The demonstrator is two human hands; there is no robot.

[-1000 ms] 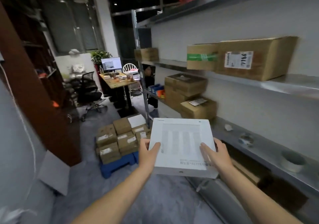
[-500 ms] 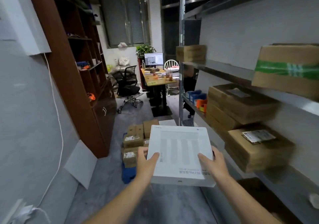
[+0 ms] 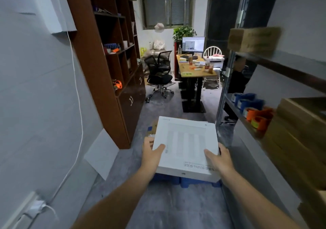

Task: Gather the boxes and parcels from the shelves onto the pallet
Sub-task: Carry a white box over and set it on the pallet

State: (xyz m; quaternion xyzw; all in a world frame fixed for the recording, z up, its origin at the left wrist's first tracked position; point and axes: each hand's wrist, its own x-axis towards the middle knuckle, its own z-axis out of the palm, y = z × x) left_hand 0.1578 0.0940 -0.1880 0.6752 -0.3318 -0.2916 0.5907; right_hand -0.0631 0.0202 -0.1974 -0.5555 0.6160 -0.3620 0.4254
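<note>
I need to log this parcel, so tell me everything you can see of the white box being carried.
The white box is flat, square, cardboard-looking, with faint grey columns printed on top and dark text along its near edge. It is held roughly level, left hand and right hand gripping its near corners, above the blue pallet.

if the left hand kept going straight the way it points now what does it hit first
Probably the cardboard boxes stacked on the blue pallet, just ahead and below the white box that the left hand grips; depth is unclear since the white box hides most of them.
</note>
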